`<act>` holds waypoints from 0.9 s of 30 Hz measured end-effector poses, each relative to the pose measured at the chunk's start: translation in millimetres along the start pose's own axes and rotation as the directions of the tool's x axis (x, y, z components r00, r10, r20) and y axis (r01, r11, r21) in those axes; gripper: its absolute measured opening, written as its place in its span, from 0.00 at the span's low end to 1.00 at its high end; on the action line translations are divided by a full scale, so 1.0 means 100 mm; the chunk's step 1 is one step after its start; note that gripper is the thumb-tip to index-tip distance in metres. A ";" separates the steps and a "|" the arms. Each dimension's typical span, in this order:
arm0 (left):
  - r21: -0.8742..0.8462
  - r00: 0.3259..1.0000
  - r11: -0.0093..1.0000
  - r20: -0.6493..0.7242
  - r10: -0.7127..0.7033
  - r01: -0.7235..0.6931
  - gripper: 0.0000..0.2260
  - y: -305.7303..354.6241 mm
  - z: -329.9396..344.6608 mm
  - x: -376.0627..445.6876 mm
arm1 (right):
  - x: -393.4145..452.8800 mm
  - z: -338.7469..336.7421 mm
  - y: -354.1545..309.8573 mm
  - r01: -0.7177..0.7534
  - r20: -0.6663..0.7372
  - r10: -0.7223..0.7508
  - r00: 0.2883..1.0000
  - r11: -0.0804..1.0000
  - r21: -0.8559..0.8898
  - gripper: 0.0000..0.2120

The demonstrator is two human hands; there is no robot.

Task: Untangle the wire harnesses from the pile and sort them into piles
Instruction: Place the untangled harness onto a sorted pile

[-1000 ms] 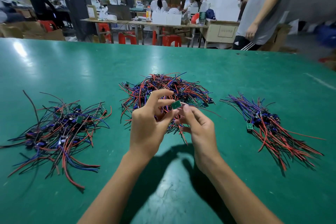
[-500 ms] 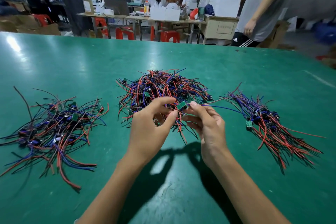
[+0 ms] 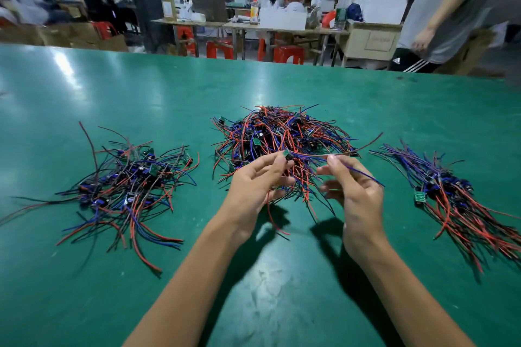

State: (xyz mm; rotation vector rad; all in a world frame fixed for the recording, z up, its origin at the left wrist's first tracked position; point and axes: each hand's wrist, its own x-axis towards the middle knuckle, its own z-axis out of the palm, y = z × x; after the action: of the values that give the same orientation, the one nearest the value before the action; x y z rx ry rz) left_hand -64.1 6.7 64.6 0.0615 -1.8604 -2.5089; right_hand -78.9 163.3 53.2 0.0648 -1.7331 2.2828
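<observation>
**Across the green table: one harness held between two hands**

Over the glossy green table (image 3: 141, 93), which reflects the ceiling lights in pale streaks and shows scuffs near its front edge, three heaps of red, blue and black wire lie well apart. Farthest back sits the tangled middle pile (image 3: 282, 132); a looser left pile (image 3: 127, 183) spreads its leads outward, and the right pile (image 3: 456, 200) lies combed, its wires running toward the near right corner.

Just in front of the middle pile, the left hand (image 3: 253, 186) pinches the small green board of a single harness (image 3: 310, 155) between thumb and fingertip. Its leads stretch rightward to the right hand (image 3: 355, 191), whose thumb and forefinger pinch them, with a blue end trailing past.

Beyond the table stretches a busy workshop: long benches (image 3: 253, 27) stacked with white boxes, red stools (image 3: 287, 53), cardboard cartons, and blurred workers. A person in a grey shirt (image 3: 456, 3) stands at the table's far right corner.
</observation>
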 end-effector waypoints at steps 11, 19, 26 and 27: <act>-0.573 0.982 0.798 0.142 -0.124 0.184 0.25 -0.04 0.05 0.09 | -0.05 0.03 0.12 0.171 0.235 -0.144 0.961 0.980 -0.100 0.06; -0.596 0.974 0.771 0.099 -0.205 0.223 0.25 -0.02 -0.02 0.10 | 0.02 -0.09 0.15 0.303 0.323 -0.191 0.927 0.888 -0.346 0.14; -0.564 0.980 0.801 0.118 -0.162 0.201 0.16 0.03 -0.04 0.09 | 0.21 -0.27 0.02 0.220 -0.012 -0.238 0.971 0.915 -0.337 0.21; -0.553 0.981 0.811 0.114 -0.154 0.192 0.15 0.03 -0.04 0.09 | 0.23 -0.30 -0.01 0.193 -0.051 -0.219 0.974 0.931 -0.310 0.21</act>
State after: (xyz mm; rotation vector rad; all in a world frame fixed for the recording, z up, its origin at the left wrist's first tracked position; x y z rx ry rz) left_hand -72.8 1.4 66.2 0.1477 -1.0875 -3.1096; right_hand -96.7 196.4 49.7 0.0830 -1.9112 1.8259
